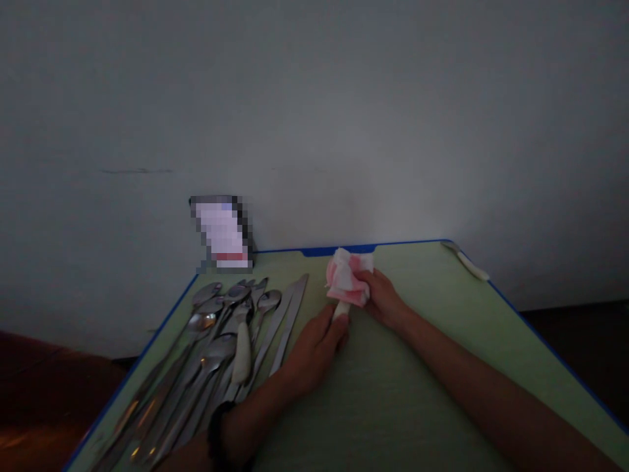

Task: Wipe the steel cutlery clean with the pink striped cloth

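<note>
My left hand (319,344) is closed round the white handle (341,309) of a piece of cutlery, low over the middle of the table. A pink-and-white cloth (350,278) covers the other end, so its kind is hidden. My right hand (381,295) grips that cloth from the right, fingers pressed into its folds. Left of my left hand lies a pile of metal cutlery, with spoons (221,347), table knives (289,321) and a white-handled piece (242,351) on top. My left forearm hides part of the pile.
The pale green table (413,393) has a blue edge and stands against a grey wall (393,118). A blurred-out phone (223,233) leans at the back left corner. Another white-handled utensil (469,262) lies along the back right edge.
</note>
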Available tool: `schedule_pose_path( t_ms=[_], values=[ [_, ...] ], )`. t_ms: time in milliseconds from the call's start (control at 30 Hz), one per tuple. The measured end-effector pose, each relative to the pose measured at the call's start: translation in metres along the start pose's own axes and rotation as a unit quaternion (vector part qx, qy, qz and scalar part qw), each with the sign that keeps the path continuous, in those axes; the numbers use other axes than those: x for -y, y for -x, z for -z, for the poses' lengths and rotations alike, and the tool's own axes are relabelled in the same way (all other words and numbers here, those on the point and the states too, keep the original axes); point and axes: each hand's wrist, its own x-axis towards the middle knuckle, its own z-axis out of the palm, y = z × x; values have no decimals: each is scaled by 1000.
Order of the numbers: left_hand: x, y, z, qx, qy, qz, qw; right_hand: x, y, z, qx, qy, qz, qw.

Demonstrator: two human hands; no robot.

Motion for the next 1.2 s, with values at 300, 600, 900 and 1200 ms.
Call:
schedule_pose_path(
  t_ms=[300, 600, 900, 1200],
  values=[
    [0, -3, 0, -2, -7, 3, 1000, 2, 4, -2, 32, -18, -15, 999],
    [-3, -1, 1, 10, -100, -34, 994, 3, 1, -2, 18, -47, -44, 998],
    [-5, -1, 2, 18, -116, -10, 993, 7, 5, -3, 54, -15, -50, 997],
    [-3, -1, 2, 28, -106, -10, 994, 7, 5, -3, 60, 2, -44, 997]
  ],
)
